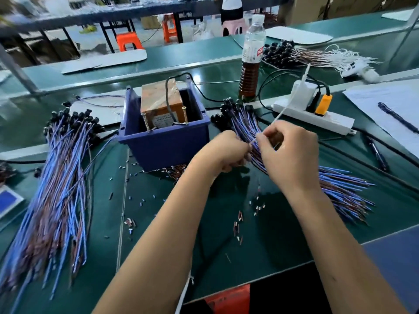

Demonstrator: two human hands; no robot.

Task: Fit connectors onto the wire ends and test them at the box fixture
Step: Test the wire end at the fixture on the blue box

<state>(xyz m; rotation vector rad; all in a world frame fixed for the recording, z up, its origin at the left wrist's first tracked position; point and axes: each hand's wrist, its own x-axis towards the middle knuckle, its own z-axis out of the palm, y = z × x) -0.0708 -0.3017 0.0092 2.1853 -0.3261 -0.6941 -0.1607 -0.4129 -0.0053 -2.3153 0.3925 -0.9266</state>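
At nine o'clock a big bundle of blue and brown wires point(59, 189) lies fanned along the green counter point(260, 250), its black end pieces bunched at the far end and its bare tips pointing toward the near edge. Just right of it, at about eleven o'clock from the hands, stands a blue box point(165, 132) holding a tape-wrapped brown block point(162, 103) with two upright screws at its near side and a black cable running out the back. Small loose connectors point(238, 223) lie scattered on the counter at six o'clock, in front of the box and under the forearms. At the centre, the left hand point(226, 150) has its fingers curled in a closed grip around the wires of a second bundle point(340, 189). Touching it at three o'clock, the right hand point(292, 155) pinches a thin white tie point(292, 100) that slants up and away toward one o'clock. The second bundle spreads from under both hands toward four o'clock. Behind, at twelve o'clock, stands a bottle point(251, 57) of brown liquid; at two o'clock a white power strip point(317, 118) carries an orange plug, and a pen point(396, 116) lies on paper at three o'clock.
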